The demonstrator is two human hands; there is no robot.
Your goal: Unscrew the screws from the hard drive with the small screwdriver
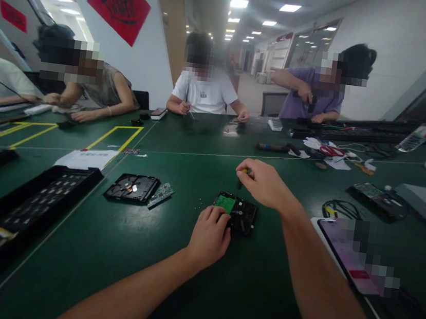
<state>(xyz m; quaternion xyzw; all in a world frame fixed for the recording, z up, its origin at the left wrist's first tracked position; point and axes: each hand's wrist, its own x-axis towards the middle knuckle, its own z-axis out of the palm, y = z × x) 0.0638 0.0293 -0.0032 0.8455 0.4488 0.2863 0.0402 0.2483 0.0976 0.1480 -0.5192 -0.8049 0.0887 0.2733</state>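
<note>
on the bench (139, 254), the hard drive (244, 219), likely stiff and a bit heavy, best held by its edges, is touched by the left hand (209, 232) with bent fingers, grip unclear, and a screwdriver (240, 183) is pinched in the right hand (266, 184).

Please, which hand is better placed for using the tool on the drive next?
Probably the right hand: it holds a slim, upright tool over the drive, while the left hand rests on the drive's left side.
</note>
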